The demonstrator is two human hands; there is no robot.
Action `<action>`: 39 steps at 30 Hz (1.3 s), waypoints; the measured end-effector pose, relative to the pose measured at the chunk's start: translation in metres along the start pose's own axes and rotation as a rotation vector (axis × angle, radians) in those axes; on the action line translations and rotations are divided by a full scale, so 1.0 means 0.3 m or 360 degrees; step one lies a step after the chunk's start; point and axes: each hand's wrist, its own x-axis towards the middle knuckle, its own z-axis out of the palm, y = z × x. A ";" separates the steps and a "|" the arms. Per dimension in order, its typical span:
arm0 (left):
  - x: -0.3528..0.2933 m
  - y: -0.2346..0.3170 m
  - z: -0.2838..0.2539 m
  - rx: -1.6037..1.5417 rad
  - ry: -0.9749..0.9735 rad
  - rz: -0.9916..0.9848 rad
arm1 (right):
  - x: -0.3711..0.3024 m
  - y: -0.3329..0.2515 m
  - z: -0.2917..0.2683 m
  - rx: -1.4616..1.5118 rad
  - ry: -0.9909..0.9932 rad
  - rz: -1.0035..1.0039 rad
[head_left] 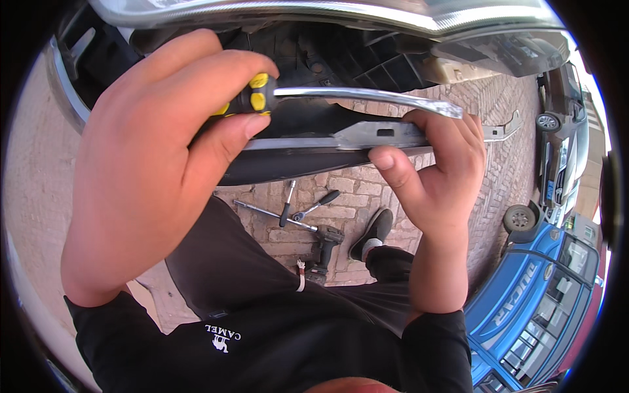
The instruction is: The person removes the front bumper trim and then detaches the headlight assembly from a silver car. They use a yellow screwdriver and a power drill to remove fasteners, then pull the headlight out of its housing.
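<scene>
My left hand is wrapped round the yellow and black handle of a flat-blade screwdriver, which points right. Its shiny shaft looks curved, and the tip is close to the fingers of my right hand. With thumb below and fingers above, my right hand grips a long grey strip-shaped bracket with a rectangular slot. The bracket runs along the upper edge of a black panel. Whether the tip touches the bracket or my fingers I cannot tell.
A clear headlight and black plastic car parts lie beyond my hands. On the brick ground are a black cordless power tool, ratchet handles and a long bar. A blue vehicle stands at the right.
</scene>
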 end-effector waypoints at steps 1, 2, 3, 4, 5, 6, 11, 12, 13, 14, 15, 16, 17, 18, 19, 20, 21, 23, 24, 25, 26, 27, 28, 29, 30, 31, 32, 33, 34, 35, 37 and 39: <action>-0.009 -0.005 0.009 0.0062 0.0051 0.0073 | -0.001 -0.003 -0.001 0.0012 0.0006 0.0009; -0.015 -0.017 0.017 0.0112 0.0132 0.0166 | 0.001 -0.003 0.001 0.0042 0.0028 0.0013; -0.020 -0.033 0.028 0.0170 0.0225 0.0254 | -0.003 -0.008 -0.001 0.0084 -0.0002 0.0072; -0.029 -0.050 0.031 0.0170 0.0250 0.0303 | -0.006 -0.012 -0.002 0.0083 0.0002 0.0088; -0.038 -0.068 0.034 0.0171 0.0275 0.0352 | -0.009 -0.015 -0.003 0.0043 -0.0013 0.0101; -0.046 -0.090 0.024 0.0124 0.0235 0.0391 | -0.014 -0.022 -0.008 0.0051 0.0008 0.0106; -0.071 -0.141 -0.033 0.0062 -0.0026 0.0550 | -0.018 -0.033 -0.017 0.0218 -0.0088 0.0340; -0.072 -0.143 -0.040 0.0050 -0.0078 0.0573 | -0.017 -0.034 -0.018 0.0143 -0.0074 0.0322; -0.074 -0.143 -0.037 0.0038 -0.0086 0.0583 | -0.018 -0.035 -0.017 0.0170 -0.0088 0.0329; -0.077 -0.144 -0.034 0.0028 -0.0074 0.0593 | -0.016 -0.034 -0.017 0.0173 -0.0095 0.0340; -0.080 -0.145 -0.029 0.0019 -0.0062 0.0603 | -0.016 -0.034 -0.016 0.0170 -0.0093 0.0344; -0.085 -0.148 -0.025 0.0009 -0.0050 0.0614 | -0.014 -0.033 -0.016 0.0162 -0.0090 0.0354; -0.092 -0.150 -0.014 -0.0015 -0.0011 0.0603 | -0.011 -0.032 -0.016 0.0151 -0.0106 0.0347; -0.098 -0.152 -0.006 -0.0001 0.0046 0.0612 | -0.009 -0.031 -0.017 0.0137 -0.0101 0.0347; -0.104 -0.154 0.005 0.0013 0.0103 0.0620 | -0.007 -0.029 -0.017 0.0121 -0.0116 0.0328; -0.106 -0.152 0.016 0.0051 0.0169 0.0652 | -0.005 -0.030 -0.018 0.0111 -0.0116 0.0321; -0.113 -0.138 0.038 0.0092 0.0292 0.0648 | -0.004 -0.027 -0.017 0.0056 -0.0105 0.0266; -0.116 -0.102 0.084 0.0172 0.0539 0.0625 | -0.005 -0.023 -0.013 0.0175 -0.0060 0.0332; -0.126 -0.061 0.122 0.0127 0.0711 0.0547 | -0.007 -0.021 -0.009 0.0205 -0.0073 0.0386; -0.131 -0.018 0.156 0.0073 0.0879 0.0469 | -0.010 -0.017 -0.007 0.0188 -0.0059 0.0366; -0.138 0.019 0.193 0.0021 0.1039 0.0426 | -0.016 -0.013 -0.004 0.0345 -0.0064 0.0443; -0.151 0.045 0.222 -0.0090 0.1115 0.0412 | -0.021 -0.008 -0.002 0.0484 -0.0041 0.0513; -0.163 0.068 0.256 -0.0273 0.1124 0.0347 | -0.025 0.000 0.000 0.0605 -0.0073 0.0462; -0.181 0.075 0.286 -0.0313 0.1098 0.0445 | -0.026 0.009 0.001 0.0651 -0.0089 0.0396; -0.197 0.075 0.316 -0.0341 0.1115 0.0528 | -0.029 0.019 0.000 0.0572 -0.0120 0.0306; -0.212 0.066 0.345 -0.0459 0.1036 0.0553 | -0.029 0.029 0.001 0.0538 -0.0143 0.0235; -0.222 0.057 0.376 -0.0674 0.0819 0.0550 | -0.031 0.040 -0.002 0.0503 -0.0156 0.0193; -0.223 0.047 0.411 -0.0897 0.0596 0.0557 | -0.030 0.047 -0.005 0.0489 -0.0202 0.0174; -0.224 0.041 0.442 -0.1112 0.0360 0.0572 | -0.030 0.053 -0.009 0.0464 -0.0209 0.0194; -0.222 0.035 0.471 -0.1145 0.0309 0.0564 | -0.030 0.055 -0.014 0.0442 -0.0210 0.0216; -0.215 0.032 0.518 -0.1142 0.0170 0.0549 | -0.029 0.054 -0.022 0.0407 -0.0236 0.0249; -0.217 0.038 0.542 -0.1185 0.0208 0.0562 | -0.029 0.045 -0.028 0.0359 -0.0244 0.0278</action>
